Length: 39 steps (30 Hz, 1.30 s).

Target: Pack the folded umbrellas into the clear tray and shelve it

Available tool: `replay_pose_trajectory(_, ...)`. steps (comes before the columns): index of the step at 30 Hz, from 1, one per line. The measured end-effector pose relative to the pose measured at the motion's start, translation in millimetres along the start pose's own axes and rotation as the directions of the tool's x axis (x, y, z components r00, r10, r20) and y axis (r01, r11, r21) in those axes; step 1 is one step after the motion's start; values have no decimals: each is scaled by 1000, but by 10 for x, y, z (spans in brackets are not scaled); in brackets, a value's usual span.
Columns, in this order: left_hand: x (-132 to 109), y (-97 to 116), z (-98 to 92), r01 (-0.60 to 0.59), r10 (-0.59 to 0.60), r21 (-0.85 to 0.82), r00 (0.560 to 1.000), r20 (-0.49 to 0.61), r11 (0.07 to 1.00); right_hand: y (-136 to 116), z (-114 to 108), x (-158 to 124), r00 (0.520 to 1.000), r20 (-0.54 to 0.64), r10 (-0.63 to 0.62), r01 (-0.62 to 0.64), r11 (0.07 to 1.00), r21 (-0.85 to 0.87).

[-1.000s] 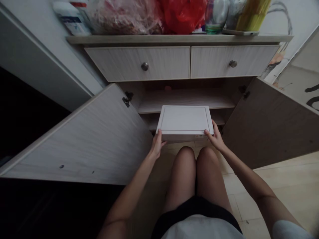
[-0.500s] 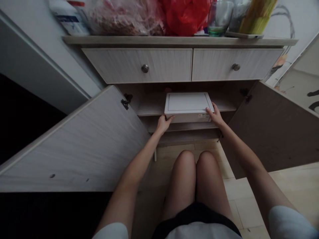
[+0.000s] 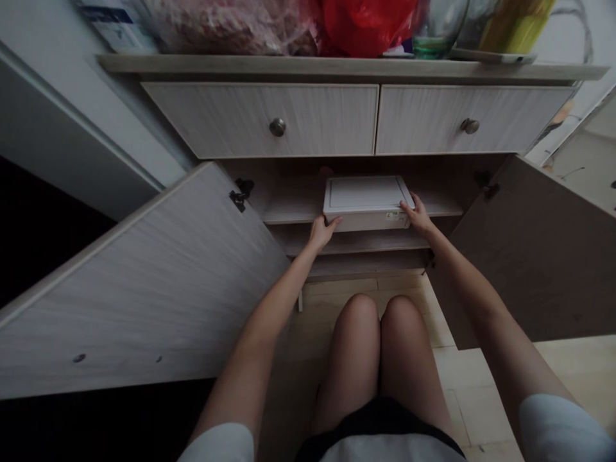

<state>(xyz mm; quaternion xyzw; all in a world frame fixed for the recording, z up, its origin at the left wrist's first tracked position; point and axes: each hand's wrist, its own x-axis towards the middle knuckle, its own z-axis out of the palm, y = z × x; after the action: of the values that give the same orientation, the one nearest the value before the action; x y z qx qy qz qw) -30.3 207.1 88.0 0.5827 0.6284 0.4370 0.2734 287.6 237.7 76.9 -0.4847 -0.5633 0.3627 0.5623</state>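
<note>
A white lidded storage box [image 3: 366,194] with a small label on its front sits level at the cabinet's upper shelf [image 3: 293,208], its front jutting out past the shelf edge. My left hand [image 3: 323,232] grips its lower left front corner, thumb on the front face and the other fingers hidden underneath. At the opposite end, my right hand [image 3: 416,213] clasps the right side, with the thumb near the front top edge. Both hands are closed on the box.
The left cabinet door [image 3: 144,289] and right door [image 3: 539,250] stand swung outward on either side of my arms. Above are two drawers with round knobs [image 3: 278,127]. The cabinet top [image 3: 240,65] carries plastic bags, a red bag [image 3: 368,25] and a glass [image 3: 436,38].
The box sits slightly deeper over the shelf, both hands still on it. My view has shifted a little closer to the cabinet.
</note>
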Motion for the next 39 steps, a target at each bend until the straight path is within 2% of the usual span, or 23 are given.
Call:
replay_pose_trajectory(3,54,-18,7,-3,0,128,1000,25,992,8,-33,84,995,17,-98,100,979,-178)
replay_pose_trajectory(4,47,-20,13,-21,21,163,1000,2,986,-8,-36,75,992,15,-124,124,958,-257)
replay_pose_trajectory(6,-28,-19,39,-119,147,230,983,-107,966,-62,-4,-39,977,-43,-210,169,878,-448)
replay_pose_trajectory(8,-170,-8,87,-277,350,335,919,-181,901,-121,92,-278,932,-82,-353,219,728,-650)
replay_pose_trajectory(9,-252,3,117,-359,445,395,882,-153,846,-144,161,-424,908,-44,-417,255,633,-731)
replay_pose_trajectory(11,-397,34,183,-488,554,489,832,11,724,-166,312,-701,877,162,-452,377,439,-816)
replay_pose_trajectory(13,-472,71,237,-537,552,546,819,157,643,-157,433,-875,861,314,-399,451,316,-835)
replay_pose_trajectory(14,-478,88,255,-539,533,566,823,195,624,-147,469,-908,862,348,-368,461,285,-840)
replay_pose_trajectory(17,-393,124,274,-528,497,601,835,238,599,-127,491,-832,874,366,-319,452,259,-853)
replay_pose_trajectory(20,-234,147,279,-542,504,606,826,253,583,-148,475,-644,876,373,-307,453,254,-855)
replay_pose_trajectory(24,-1,183,311,-532,496,609,832,248,588,-178,517,-399,891,364,-272,434,272,-859)
replay_pose_trajectory(31,415,270,372,-525,445,628,844,299,574,-117,595,54,910,345,-230,405,320,-856)
replay_pose_trajectory(39,807,308,475,-503,389,638,863,324,584,-100,648,469,934,328,-146,358,324,-876)
